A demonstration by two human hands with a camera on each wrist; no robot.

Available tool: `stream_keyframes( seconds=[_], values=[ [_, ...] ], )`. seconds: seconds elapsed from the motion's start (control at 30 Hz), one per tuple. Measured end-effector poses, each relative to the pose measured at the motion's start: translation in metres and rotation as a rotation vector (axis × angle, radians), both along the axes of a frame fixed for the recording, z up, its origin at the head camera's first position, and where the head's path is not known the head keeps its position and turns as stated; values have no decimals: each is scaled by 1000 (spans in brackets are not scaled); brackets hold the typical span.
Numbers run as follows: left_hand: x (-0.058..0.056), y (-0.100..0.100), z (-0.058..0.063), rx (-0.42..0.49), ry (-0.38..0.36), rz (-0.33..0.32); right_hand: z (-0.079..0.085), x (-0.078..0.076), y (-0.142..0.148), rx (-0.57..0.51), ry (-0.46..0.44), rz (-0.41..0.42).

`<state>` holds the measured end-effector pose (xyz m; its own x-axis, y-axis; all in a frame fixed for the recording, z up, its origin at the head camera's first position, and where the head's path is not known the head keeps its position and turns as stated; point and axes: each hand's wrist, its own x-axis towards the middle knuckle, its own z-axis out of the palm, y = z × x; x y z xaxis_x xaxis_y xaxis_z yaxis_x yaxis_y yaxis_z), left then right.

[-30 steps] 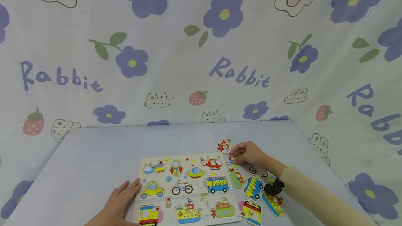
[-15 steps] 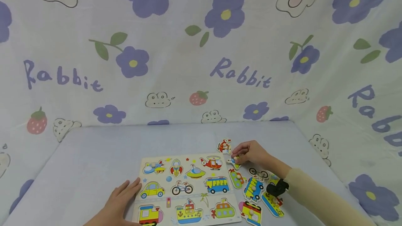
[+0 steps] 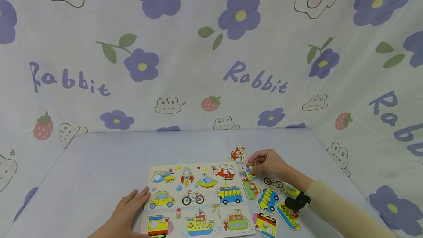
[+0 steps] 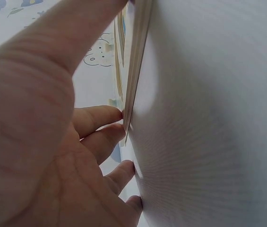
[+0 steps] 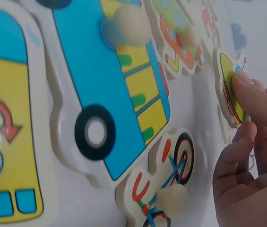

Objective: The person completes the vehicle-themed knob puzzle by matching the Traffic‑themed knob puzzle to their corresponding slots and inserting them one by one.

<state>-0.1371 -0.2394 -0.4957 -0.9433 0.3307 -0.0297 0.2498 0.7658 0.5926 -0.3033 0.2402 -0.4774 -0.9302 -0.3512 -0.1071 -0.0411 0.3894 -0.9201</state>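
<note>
My right hand (image 3: 272, 164) pinches a yellow-green flying saucer puzzle piece (image 5: 231, 90) between thumb and fingers. In the right wrist view the piece stands tilted on edge. The wooden puzzle board (image 3: 180, 208) lies on the table, printed with vehicles. At its left edge rests my left hand (image 3: 127, 210), its fingers fairly straight; in the left wrist view fingertips (image 4: 116, 130) touch the board's side. An airplane piece (image 3: 163, 175) and a rocket piece (image 3: 187, 176), both with knobs, sit in the board's top row.
Right of the board lie several loose knobbed pieces: helicopter (image 3: 238, 154), submarine (image 3: 250, 188), bicycle (image 3: 273, 183), bus (image 3: 268, 200), train (image 3: 265, 225), ship (image 3: 288, 215) and car (image 3: 290, 190). A black wrist camera (image 3: 298, 202) blocks part of them. Patterned cloth hangs behind the pale table.
My right hand has shifted slightly right with the flying saucer piece, and more of the piece shows now. The left hand stays at the board's edge. The head view has swung slightly left.
</note>
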Motion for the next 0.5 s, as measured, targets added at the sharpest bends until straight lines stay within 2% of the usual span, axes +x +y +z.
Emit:
stream_keyframes(
  seconds=[0.1,0.2,0.5],
  values=[
    [0,2,1,0,-23,27,1,0,0,-7,8,-13],
    [1,1,2,-16,-10,10,1,1,-1,-22,20,-24],
    [1,1,3,13,8,1,6,5,-3,-67,4,-51]
  ],
)
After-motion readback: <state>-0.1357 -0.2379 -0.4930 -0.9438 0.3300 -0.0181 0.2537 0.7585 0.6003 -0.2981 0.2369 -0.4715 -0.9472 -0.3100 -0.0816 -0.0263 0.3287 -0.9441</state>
